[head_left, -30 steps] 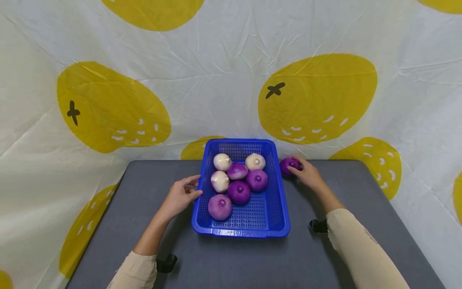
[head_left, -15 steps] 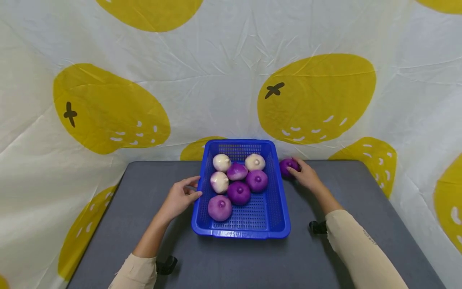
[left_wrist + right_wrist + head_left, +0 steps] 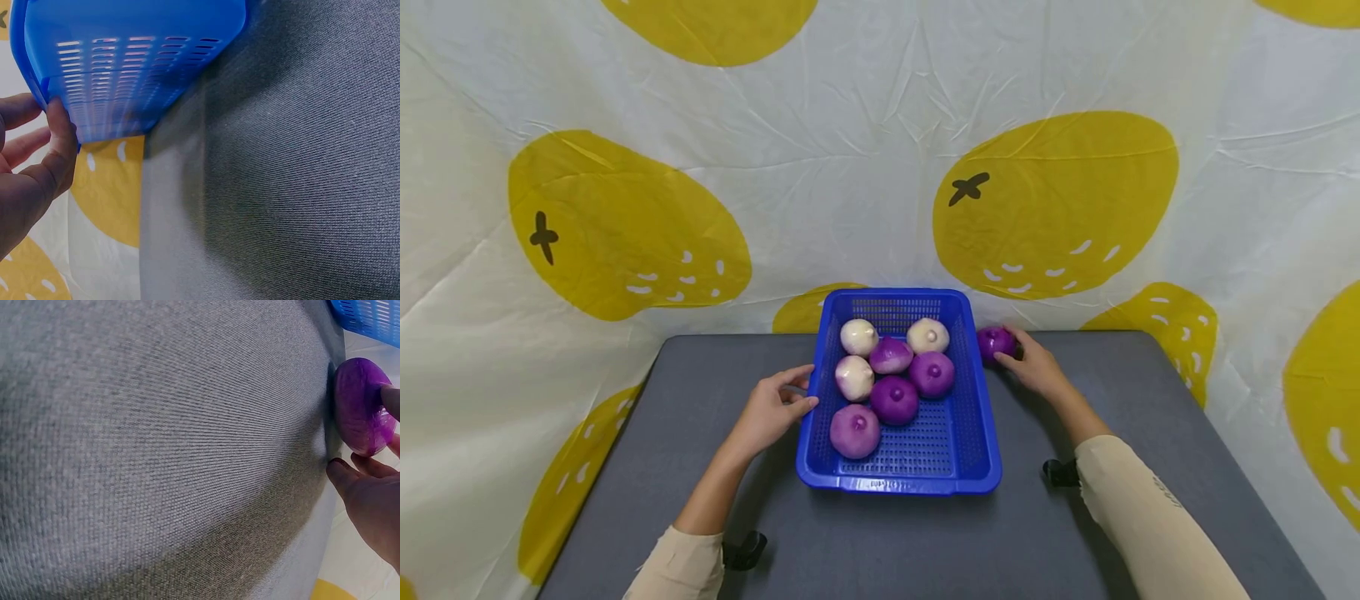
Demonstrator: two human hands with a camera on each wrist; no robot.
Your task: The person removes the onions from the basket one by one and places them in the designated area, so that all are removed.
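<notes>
A blue slotted basket (image 3: 898, 486) stands on the grey table (image 3: 925, 550) and holds several onions, white ones (image 3: 858, 337) at the back left and purple ones (image 3: 894, 399) in the middle. My left hand (image 3: 771, 410) holds the basket's left rim; in the left wrist view its thumb (image 3: 59, 144) presses the basket wall (image 3: 137, 69). Just right of the basket's far corner a purple onion (image 3: 994, 342) lies on the table, and my right hand (image 3: 1033, 367) grips it. The right wrist view shows that onion (image 3: 359, 412) with fingers (image 3: 350, 472) curled round it.
A white cloth with big yellow fruit prints (image 3: 1052, 200) hangs close behind the table and wraps both sides. Bare grey tabletop lies in front of the basket and to its right (image 3: 1150, 392). Black camera straps (image 3: 1060, 472) sit on both wrists.
The right hand and its purple onion have edged slightly left, closer to the basket's corner. The left hand and the basket are as before.
</notes>
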